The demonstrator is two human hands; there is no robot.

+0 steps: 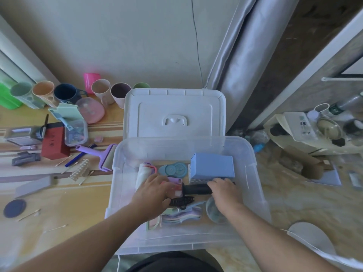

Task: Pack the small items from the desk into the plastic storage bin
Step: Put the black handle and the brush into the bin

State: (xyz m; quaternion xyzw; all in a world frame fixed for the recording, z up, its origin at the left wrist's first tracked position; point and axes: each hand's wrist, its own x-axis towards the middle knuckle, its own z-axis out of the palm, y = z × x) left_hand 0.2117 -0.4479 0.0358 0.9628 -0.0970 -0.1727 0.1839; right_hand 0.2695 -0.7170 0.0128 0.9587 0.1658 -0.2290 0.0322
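A clear plastic storage bin [117, 173] stands open in front of me, its white lid [174, 112] propped behind it. Inside lie a blue box [213, 166], a round blue case [173, 169], a white lint roller [142, 174], a black hair clip [182, 201], pastel phone cases [184, 214] and a black cylinder [196, 189]. Both my hands are inside the bin. My right hand [224, 190] grips the right end of the black cylinder. My left hand [155, 191] rests with spread fingers on a pink and purple case [175, 181]; what its fingers hold is hidden.
On the desk to the left lie a purple lint roller [98, 155], a red box [54, 143], a clear box of clips [76, 132], a blue pen [75, 157], cotton swabs, a dark round coaster [14, 208] and a row of cups [67, 94] along the wall.
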